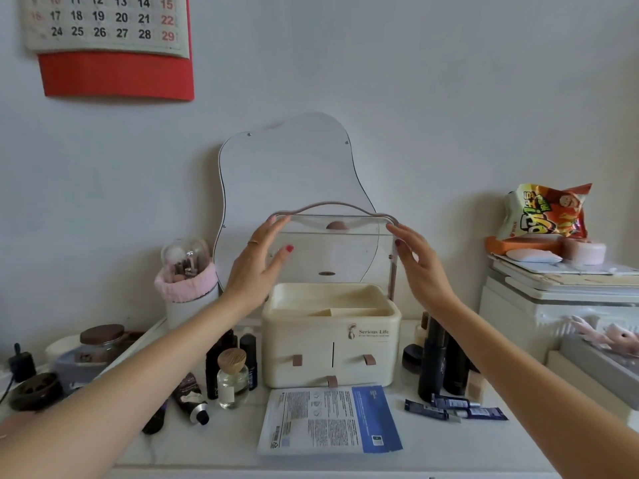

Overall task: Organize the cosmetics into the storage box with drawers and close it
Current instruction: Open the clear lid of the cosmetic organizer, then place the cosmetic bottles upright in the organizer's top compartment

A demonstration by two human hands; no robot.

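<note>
Cream storage box (331, 344) sits lid (332, 243) up; left hand (257, 262) and right hand (420, 267), grip spread, flank the clear lid.

Two bare forearms without sleeves reached in from the lower corners. The left hand (257, 262) wore a thin gold-toned ring on one finger and red nail polish. The right hand (420, 262) had darker polished nails.

A plain pale wall (449, 98) stands behind a white bench (449, 454). A calendar (107, 25) on red backing hangs upper left, in soft even light.
</note>
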